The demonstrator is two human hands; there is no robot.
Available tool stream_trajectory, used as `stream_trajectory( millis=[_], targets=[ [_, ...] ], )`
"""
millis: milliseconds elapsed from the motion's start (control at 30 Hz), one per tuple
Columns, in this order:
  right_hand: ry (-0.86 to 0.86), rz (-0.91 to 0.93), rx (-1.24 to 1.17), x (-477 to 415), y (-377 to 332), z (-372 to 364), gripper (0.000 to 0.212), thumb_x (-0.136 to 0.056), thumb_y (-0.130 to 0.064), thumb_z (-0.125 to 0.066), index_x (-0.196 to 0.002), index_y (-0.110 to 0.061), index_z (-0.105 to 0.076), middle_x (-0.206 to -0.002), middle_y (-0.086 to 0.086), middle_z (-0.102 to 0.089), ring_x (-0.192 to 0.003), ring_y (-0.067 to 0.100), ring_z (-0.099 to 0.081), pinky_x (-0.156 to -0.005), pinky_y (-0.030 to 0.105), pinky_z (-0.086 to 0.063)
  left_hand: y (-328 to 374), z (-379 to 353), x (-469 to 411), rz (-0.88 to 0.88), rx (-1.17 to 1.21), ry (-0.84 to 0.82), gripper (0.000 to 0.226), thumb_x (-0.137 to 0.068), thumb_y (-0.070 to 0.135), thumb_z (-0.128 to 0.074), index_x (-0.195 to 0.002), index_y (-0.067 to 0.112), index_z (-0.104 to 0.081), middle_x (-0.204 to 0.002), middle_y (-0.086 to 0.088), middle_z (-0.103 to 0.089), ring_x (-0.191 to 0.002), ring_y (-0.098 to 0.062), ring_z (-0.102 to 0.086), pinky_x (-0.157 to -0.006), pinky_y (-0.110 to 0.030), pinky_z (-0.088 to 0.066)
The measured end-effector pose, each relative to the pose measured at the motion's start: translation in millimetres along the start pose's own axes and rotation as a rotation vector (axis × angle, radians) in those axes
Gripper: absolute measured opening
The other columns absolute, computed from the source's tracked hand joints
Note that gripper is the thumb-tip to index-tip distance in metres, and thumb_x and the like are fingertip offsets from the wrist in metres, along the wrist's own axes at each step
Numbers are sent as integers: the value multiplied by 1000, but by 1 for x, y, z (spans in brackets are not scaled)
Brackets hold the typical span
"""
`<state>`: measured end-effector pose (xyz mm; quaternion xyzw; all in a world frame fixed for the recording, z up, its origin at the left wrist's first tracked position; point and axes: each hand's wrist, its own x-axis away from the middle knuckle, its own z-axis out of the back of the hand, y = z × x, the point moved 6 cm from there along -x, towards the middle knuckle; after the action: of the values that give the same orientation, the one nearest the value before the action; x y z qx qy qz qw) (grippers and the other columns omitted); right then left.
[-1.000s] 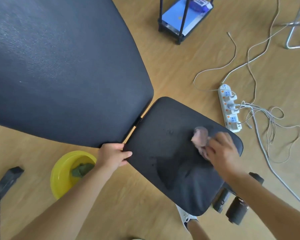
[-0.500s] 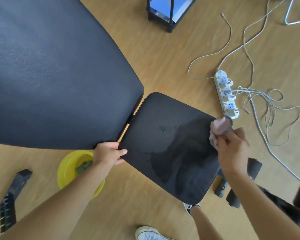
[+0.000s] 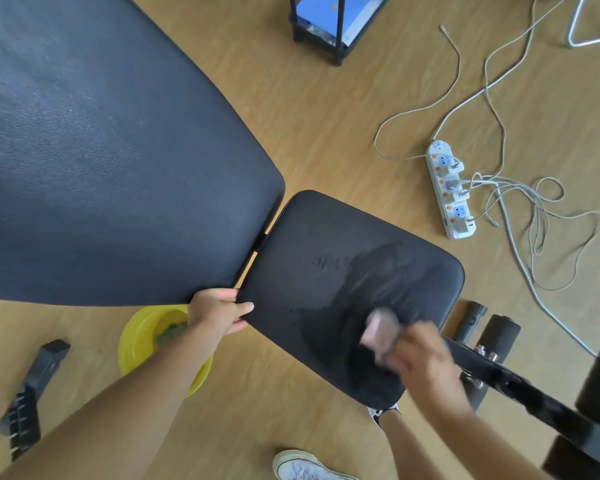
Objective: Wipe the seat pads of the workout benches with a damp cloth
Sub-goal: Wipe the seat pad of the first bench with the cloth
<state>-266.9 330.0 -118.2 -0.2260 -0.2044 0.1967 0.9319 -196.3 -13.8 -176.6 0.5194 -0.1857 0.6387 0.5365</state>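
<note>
The small black seat pad sits in the middle, just beside the big black back pad, with a thin gap between them. The right hand is closed around a pink cloth and presses it on the near right part of the seat pad. The hand and cloth look blurry, so the fingers are hard to make out. A dark wet patch covers the right half of the pad, and the left half looks dry. The left hand grips the near left corner of the seat pad, fingers on top, thumb hidden below. The cloth looks soft, light and floppy, so it is best bunched up in the whole hand. The pad looks smooth and a bit squishy, and the wet part may be slippery, so holding its edge seems a good way to keep it steady. A yellow bowl with something green in it sits on the wood floor below the left arm. A white power strip with cords lies on the floor, well apart from the wet cloth.
</note>
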Motion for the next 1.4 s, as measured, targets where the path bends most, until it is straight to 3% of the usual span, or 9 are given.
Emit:
stream_trajectory(
  millis=[167, 367, 500, 567, 800, 933, 1000, 1233, 1400],
  targets=[
    [-249, 424, 86, 8, -18, -24, 24, -78, -21, -81, -65, -9, -64, -75, 5, -60, -70, 20, -57, -53, 22, -43, 2, 0, 2, -29, -43, -2, 57, -74, -8, -85, -126, 3, -67, -125, -18, -70, -89, -33, -75, -47, -22, -58],
    [458, -346, -186, -98, 22, 17, 15, -83, 5, -69, -68, 2, -68, -79, 1, -50, -79, 23, -52, -62, 4, -31, 2, 1, 0, -63, -125, -11, 55, -73, -7, -85, -124, 3, -69, -123, -17, -71, -92, -35, -76, -59, -30, -61],
    [-343, 490, 182, -40, -89, -85, 3, -88, -14, -71, -86, -15, -70, -84, -1, -62, -79, 16, -59, -62, 15, -40, 1, 2, -4, -56, -147, -5, 55, -72, -7, -86, -124, 4, -69, -117, -18, -72, -87, -34, -77, -56, -30, -61],
    [-357, 842, 218, -20, -93, -80, 9, -88, -17, -72, -82, -12, -68, -85, 6, -66, -81, 28, -60, -61, 28, -49, 0, 1, -6, -57, -159, -14, 55, -72, -7, -87, -123, 4, -69, -117, -22, -72, -85, -35, -77, -61, -34, -63],
    [387, -334, -186, -123, -30, -2, 22, -84, -1, -69, -64, -1, -59, -77, 9, -52, -78, 28, -49, -59, 35, -45, -3, 3, -15, -84, -179, -17, 55, -70, -3, -89, -121, 5, -70, -86, -11, -74, -73, -30, -78, -53, -30, -62],
    [-225, 364, 42, -51, -128, -84, 20, -65, -25, -79, -65, -32, -60, -59, -13, -45, -42, 6, -32, -35, 13, -23, -3, 2, -16, -90, -177, -34, 56, -71, -4, -88, -123, 2, -69, -81, -9, -72, -71, -30, -76, -61, -35, -64],
    [-321, 825, 165, -28, -126, -99, 13, -69, -23, -72, -76, -32, -66, -73, -12, -61, -61, 10, -56, -44, 19, -43, -4, 0, -17, -98, -177, -44, 56, -71, -4, -87, -124, 2, -68, -83, -8, -72, -71, -30, -76, -66, -38, -65],
    [604, -532, -224, -152, 11, 26, 26, -85, -16, -58, -65, 1, -58, -85, 9, -51, -81, 27, -52, -69, 30, -39, -3, 2, -15, -134, -189, -30, 57, -70, 0, -90, -123, 3, -70, -88, -4, -69, -74, -24, -75, -51, -25, -61],
    [2, 543, 95, -78, -130, -61, 14, -83, -10, -66, -69, -12, -68, -77, 5, -61, -74, 19, -52, -55, 28, -45, -2, 1, -14, -123, -194, -31, 57, -72, -2, -88, -125, 1, -69, -116, -20, -71, -86, -33, -74, -60, -33, -64]
  ],
)
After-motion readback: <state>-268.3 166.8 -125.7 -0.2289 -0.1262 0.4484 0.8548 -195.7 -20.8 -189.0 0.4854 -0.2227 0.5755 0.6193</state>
